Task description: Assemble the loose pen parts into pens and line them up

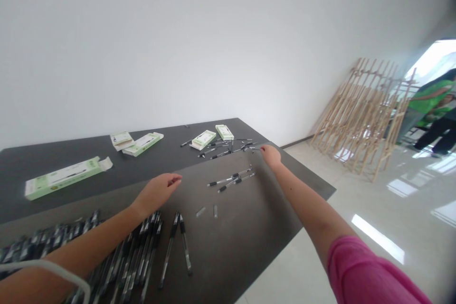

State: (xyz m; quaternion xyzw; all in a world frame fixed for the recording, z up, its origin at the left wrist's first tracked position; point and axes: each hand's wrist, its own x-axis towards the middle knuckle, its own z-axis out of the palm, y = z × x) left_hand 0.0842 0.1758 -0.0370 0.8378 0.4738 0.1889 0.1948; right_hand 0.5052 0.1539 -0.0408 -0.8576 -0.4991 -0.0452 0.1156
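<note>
My right hand (pixel 271 156) reaches to the table's right side, thumb and fingers pinched at the end of a pen (pixel 254 148) beside the scattered pens (pixel 221 153). My left hand (pixel 158 193) hovers over the table with its fingers curled together; whether anything small sits inside them is hidden. Under and beside my left forearm lies a dense row of black-gripped clear pens (pixel 137 251). Two separate pens (pixel 185 244) lie to the right of that row. Between my hands are a few more pens (pixel 233 179) and two small clear pieces (pixel 215 211).
Green-and-white pen boxes lie on the dark table: a long one (pixel 66 177) at left, others (pixel 144 143) behind and a pair (pixel 204 139) near the scattered pens. A white cable (pixel 53 268) crosses at lower left. Wooden easels (pixel 366 109) lean by the wall; people (pixel 432 97) are beyond.
</note>
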